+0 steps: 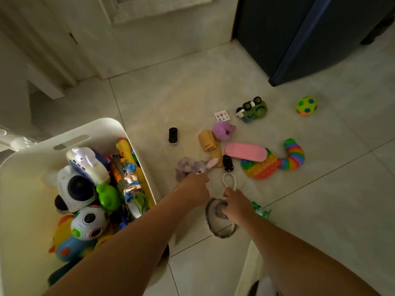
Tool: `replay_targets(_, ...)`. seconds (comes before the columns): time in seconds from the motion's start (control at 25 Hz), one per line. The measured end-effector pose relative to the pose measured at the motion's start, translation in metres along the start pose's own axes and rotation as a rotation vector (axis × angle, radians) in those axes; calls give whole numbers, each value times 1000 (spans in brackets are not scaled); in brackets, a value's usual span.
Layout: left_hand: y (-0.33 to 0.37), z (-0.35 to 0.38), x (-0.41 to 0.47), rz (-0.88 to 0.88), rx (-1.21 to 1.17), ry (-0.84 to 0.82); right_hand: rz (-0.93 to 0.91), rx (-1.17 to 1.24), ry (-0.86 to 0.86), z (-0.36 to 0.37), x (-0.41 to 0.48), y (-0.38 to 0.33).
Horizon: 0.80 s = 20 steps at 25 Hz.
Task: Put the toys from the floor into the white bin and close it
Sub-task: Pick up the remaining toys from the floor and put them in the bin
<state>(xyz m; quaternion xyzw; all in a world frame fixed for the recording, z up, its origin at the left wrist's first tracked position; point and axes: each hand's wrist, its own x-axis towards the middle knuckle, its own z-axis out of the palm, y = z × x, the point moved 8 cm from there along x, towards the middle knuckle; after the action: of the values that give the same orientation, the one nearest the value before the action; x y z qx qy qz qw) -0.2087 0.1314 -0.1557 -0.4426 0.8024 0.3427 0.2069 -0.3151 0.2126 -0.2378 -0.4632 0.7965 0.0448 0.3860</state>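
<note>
fingers of our left hand [193, 190] curl on the bunny [188, 167]; our right hand [236, 202] pinches the loop [228, 180] of a grey toy [221, 230], both on the floor [320, 199]. we should grip firmly, then carry them left into the bin [100, 127].

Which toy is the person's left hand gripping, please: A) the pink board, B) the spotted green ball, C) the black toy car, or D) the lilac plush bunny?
D: the left hand curls its fingers on the lilac plush bunny, while the right hand holds a white loop.
</note>
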Motion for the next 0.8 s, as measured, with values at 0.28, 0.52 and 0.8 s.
replay_targets(0.28,12,-10,-10,159,-368,102,-221,647,-18,-85,-25,-63)
replay_targets(0.52,3,-41,-14,2,-592,232,-140,1089,-61,-120,-11,-46)
replay_targets(0.8,-14,-36,12,-87,-240,162,37,-211,252,-120,66,32)
